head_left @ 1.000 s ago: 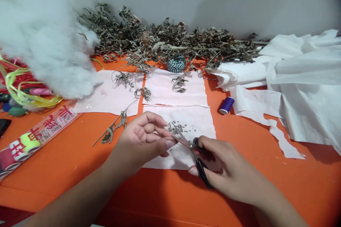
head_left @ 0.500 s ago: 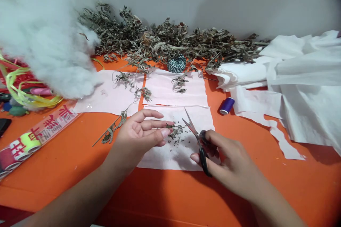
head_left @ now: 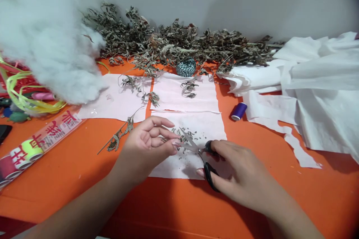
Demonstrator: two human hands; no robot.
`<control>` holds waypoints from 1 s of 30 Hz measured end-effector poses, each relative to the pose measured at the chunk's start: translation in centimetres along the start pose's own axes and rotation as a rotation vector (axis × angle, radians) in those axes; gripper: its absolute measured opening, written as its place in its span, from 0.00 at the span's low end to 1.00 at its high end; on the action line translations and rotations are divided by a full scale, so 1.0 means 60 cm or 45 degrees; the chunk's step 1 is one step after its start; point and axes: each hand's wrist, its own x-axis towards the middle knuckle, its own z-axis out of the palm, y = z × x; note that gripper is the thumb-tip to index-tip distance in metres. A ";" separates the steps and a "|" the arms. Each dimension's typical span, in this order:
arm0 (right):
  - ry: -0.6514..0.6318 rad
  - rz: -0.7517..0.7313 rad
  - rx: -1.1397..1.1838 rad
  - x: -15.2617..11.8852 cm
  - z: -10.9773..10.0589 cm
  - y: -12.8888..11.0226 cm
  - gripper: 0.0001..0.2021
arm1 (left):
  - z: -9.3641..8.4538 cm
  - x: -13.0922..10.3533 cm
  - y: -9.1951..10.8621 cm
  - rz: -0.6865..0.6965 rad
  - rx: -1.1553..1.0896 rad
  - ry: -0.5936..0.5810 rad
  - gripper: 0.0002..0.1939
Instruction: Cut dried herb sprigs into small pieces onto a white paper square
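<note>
Pointing left, away from the front edge of the surface (head_left: 140,209), scissors (head_left: 199,151) grasped by the right hand (head_left: 238,171) spread toward the left hand (head_left: 150,142), its hold unclear.

The head camera looks forward, down at both hands (head_left: 143,145).

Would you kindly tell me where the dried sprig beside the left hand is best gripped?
Probably by its bare stem end, pinched from the near left: that end of the dried sprig points away from the left hand along the orange table, while the curled leaves farther up look brittle.
</note>
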 end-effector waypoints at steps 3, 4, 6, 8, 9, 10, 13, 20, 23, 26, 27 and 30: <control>-0.030 -0.003 -0.042 -0.001 -0.001 0.000 0.10 | 0.003 -0.004 0.002 0.013 0.096 0.003 0.15; -0.044 0.001 -0.050 -0.001 -0.001 0.001 0.10 | 0.003 -0.005 0.002 0.014 0.144 -0.007 0.16; -0.065 0.007 -0.059 -0.002 -0.001 0.002 0.10 | 0.002 -0.006 0.001 0.017 0.237 -0.016 0.16; -0.082 0.006 -0.062 -0.003 -0.002 0.002 0.10 | -0.001 -0.006 -0.001 0.032 0.294 -0.009 0.16; -0.086 0.002 -0.062 -0.003 -0.002 0.003 0.10 | -0.001 -0.006 -0.001 0.041 0.309 -0.009 0.16; -0.087 -0.004 -0.060 -0.003 -0.001 0.003 0.10 | -0.002 -0.007 -0.002 0.052 0.319 -0.011 0.15; -0.098 -0.010 -0.050 -0.002 -0.001 0.003 0.10 | -0.001 -0.008 -0.002 0.081 0.347 -0.017 0.13; -0.100 -0.007 -0.003 0.000 0.000 0.005 0.10 | 0.012 -0.012 -0.002 0.112 0.315 0.089 0.11; -0.098 -0.007 0.023 0.001 0.001 0.006 0.11 | 0.014 -0.012 -0.004 0.132 0.303 0.109 0.10; -0.117 0.015 0.062 0.000 0.001 0.006 0.11 | 0.014 -0.013 -0.005 0.149 0.301 0.111 0.10; -0.125 0.020 0.070 0.000 0.001 0.006 0.11 | 0.014 -0.013 -0.005 0.147 0.295 0.108 0.10; -0.152 0.027 0.062 -0.004 0.000 0.004 0.09 | 0.015 -0.015 -0.003 0.112 0.278 0.098 0.12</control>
